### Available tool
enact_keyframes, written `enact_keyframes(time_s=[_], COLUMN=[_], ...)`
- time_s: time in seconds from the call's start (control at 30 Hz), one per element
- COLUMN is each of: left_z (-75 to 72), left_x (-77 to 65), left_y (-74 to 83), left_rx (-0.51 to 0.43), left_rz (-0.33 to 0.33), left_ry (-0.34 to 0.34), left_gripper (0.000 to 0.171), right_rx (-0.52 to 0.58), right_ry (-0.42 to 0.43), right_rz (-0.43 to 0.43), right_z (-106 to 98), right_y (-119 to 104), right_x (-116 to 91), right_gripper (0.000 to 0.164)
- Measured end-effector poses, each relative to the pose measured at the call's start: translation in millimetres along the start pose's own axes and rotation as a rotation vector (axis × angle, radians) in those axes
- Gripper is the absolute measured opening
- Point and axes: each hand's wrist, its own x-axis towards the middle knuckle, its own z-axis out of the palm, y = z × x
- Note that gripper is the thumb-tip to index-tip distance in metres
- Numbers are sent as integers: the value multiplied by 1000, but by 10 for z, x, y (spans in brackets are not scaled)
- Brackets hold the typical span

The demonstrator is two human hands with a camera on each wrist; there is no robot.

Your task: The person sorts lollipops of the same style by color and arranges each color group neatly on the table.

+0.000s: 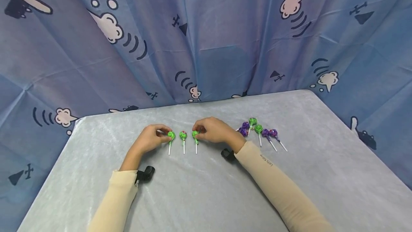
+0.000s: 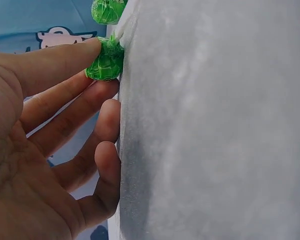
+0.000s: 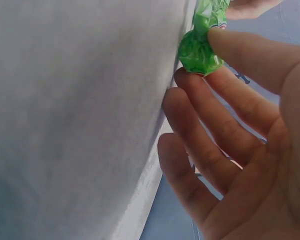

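Three green-wrapped lollipops lie in a row on the cloth, sticks toward me. My left hand (image 1: 150,138) pinches the head of the left lollipop (image 1: 171,135) between thumb and fingers; the left wrist view shows this green head (image 2: 106,62) close up. At the right end of the row, my right hand (image 1: 212,130) pinches another green lollipop (image 1: 195,135), whose wrapper (image 3: 200,54) fills the gap between thumb and fingertips in the right wrist view. Between the hands lies the middle lollipop (image 1: 183,135), touched by neither; its wrapper has a bit of red.
Beyond my right wrist lies a loose group of lollipops: green ones (image 1: 258,129) and several purple ones (image 1: 273,133), some partly hidden by the forearm. A pale grey cloth (image 1: 199,196) covers the table. Behind its far edge hangs a blue patterned curtain (image 1: 222,67).
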Motion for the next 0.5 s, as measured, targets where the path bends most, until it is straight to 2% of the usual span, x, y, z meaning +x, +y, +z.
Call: enact_keyframes(time_s=[0.5], left_z=[-24], left_x=[-12], left_y=[8], left_rx=[-12], left_rz=[-7], left_ry=[-13], left_gripper=[31], right_rx=[11], right_ry=[-21], right_rz=[-4], right_z=[-7], right_y=[30], right_x=[-5], right_gripper=[27])
